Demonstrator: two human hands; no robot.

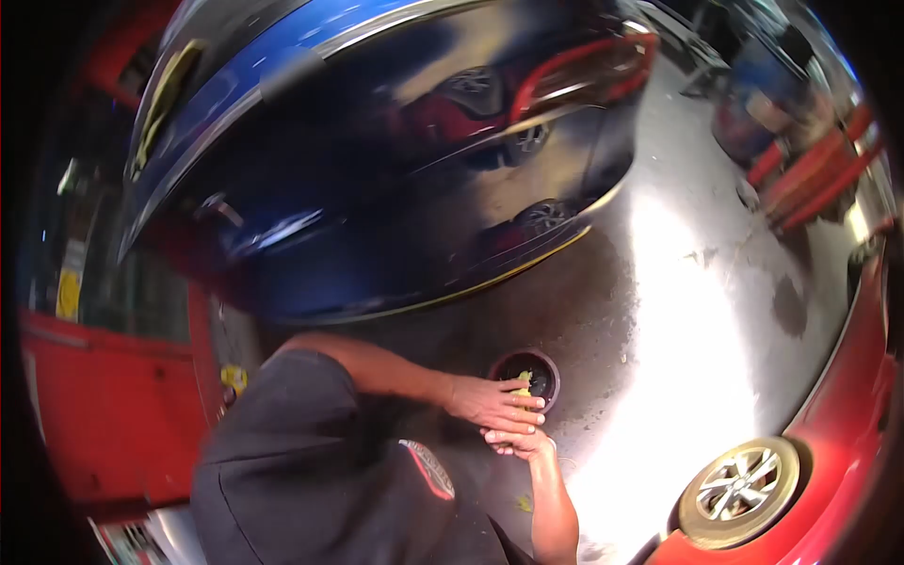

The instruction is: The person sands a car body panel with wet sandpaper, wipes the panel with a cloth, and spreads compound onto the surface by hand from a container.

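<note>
My left hand (496, 405) reaches in from the left, back upward, with its fingers stretched out and slightly apart over the near rim of a small dark round bucket (556, 379). A yellow-green thing (524, 377) shows past the index finger and between the fingers, against the bucket's dark inside. It is too small to name, and I cannot tell whether it touches the hand. Just under the left hand is my right hand (521, 443), its fingers pointing left and lying against or close beneath the left one. The right palm is partly hidden; nothing shows in it.
A glossy dark blue car (377, 217) with a red tail light fills the space ahead. A red car (847, 443) with a silver wheel (739, 492) stands at the lower right. Red equipment (819, 174) is at the upper right, and a red cabinet (113, 405) at the left.
</note>
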